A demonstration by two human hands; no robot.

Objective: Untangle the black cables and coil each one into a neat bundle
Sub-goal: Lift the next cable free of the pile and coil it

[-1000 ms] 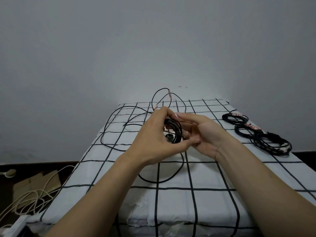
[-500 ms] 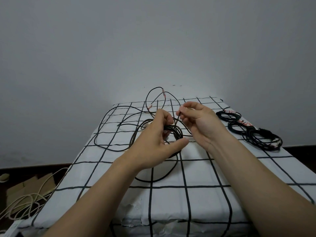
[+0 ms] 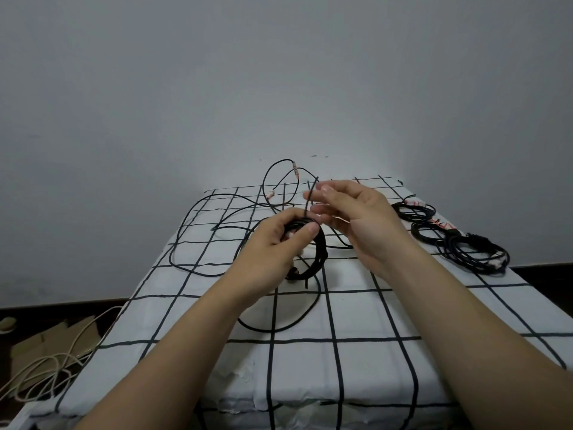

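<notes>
My left hand point(image 3: 273, 252) has fingers and thumb curled round the half-made coil point(image 3: 319, 256), which hangs just above the table point(image 3: 372, 321). My right hand point(image 3: 362, 218) pinches the free strand point(image 3: 307, 206) between thumb and fingertips, right above the coil's top. The rest of that loose cable point(image 3: 276, 331) trails over the checked cloth in wide loops, one in front of me and others to the far left. It looks crossed over itself near the far edge, though I cannot tell whether there is a knot.

As I judge it, I am laying the next turn. To do it well, I would:

- Let the strand slide through the right pinch instead of dragging it, so any twist runs out toward the free end.
- Match each new loop to the size of the ones in my left hand.
- Trap each loop under the left thumb before I reach for more.
- Stop and lift a crossing clear if it snags, and not pull on it.

The finished bundles point(image 3: 474, 252) lie well apart on my right, so I would draw slack from the left side only.
</notes>
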